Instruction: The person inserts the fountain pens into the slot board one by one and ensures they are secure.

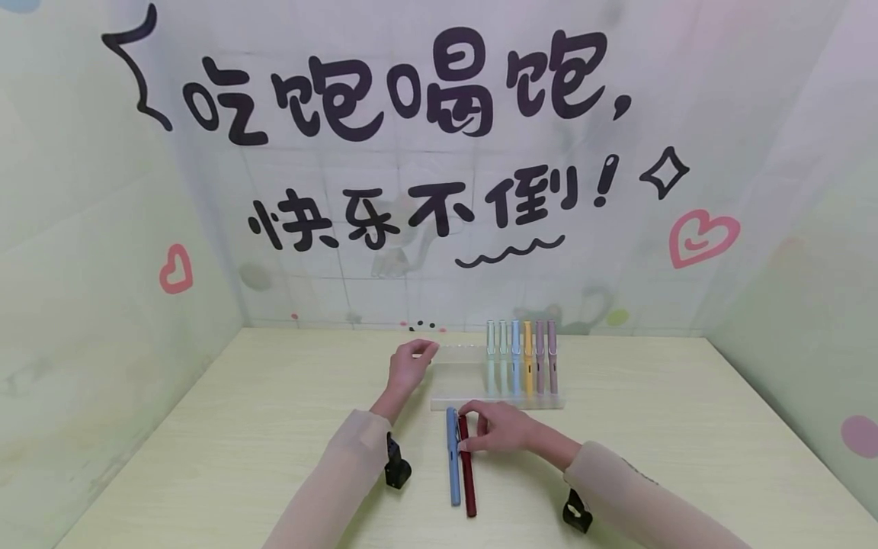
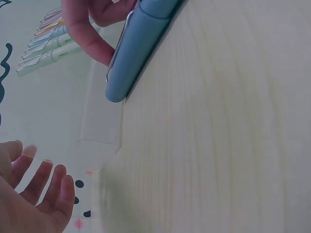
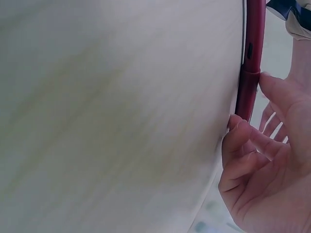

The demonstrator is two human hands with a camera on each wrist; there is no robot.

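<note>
A clear pen stand (image 1: 458, 402) is on the table, with several pens upright in its right part. My left hand (image 1: 409, 367) pinches its upper left corner between thumb and fingers; the clear edge also shows at the fingertips in the left wrist view. In front of the stand, a blue pen (image 1: 453, 465) and a dark red pen (image 1: 469, 476) lie side by side, clip ends toward the stand. My right hand (image 1: 504, 427) grips the capped end of the red pen, thumb on the cap's side and a fingertip at its end (image 3: 247, 94).
Pale green (image 1: 490, 358), light blue (image 1: 516, 358), yellow (image 1: 528, 358) and purple pens (image 1: 552, 358) stand in the rack. Behind the wooden-look table (image 1: 206, 457) hangs a printed curtain (image 1: 425, 290), and similar cloth closes off both sides.
</note>
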